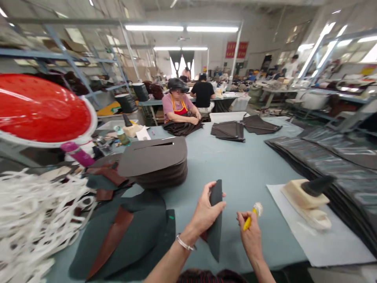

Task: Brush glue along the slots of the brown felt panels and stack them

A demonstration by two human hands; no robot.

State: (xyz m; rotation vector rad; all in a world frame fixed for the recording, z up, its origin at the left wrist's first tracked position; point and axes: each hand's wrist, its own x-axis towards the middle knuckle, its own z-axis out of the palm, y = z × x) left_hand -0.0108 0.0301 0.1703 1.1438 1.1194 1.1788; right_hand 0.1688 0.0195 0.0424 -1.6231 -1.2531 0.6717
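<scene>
My left hand [208,210] grips a dark leather piece [216,232], its fingers behind and its thumb across the near side; the piece stands on edge, seen nearly edge-on. In my right hand [250,236] is a small brush with a yellow handle [249,222], its whitish tip [258,208] pointing up and away from me. The brush and the leather piece are apart. Left of my hands lie large dark green pieces [138,232] with a brown part [114,239] on top. Beyond them rises a stack of dark grey pieces [156,157].
At right, a cream container with a black nozzle [306,192] rests on a white sheet [288,224], beside layered dark panels [330,173]. White strips [38,216] heap at far left, below a red disc-shaped object [44,110]. A co-worker [179,104] handles dark pieces across the table.
</scene>
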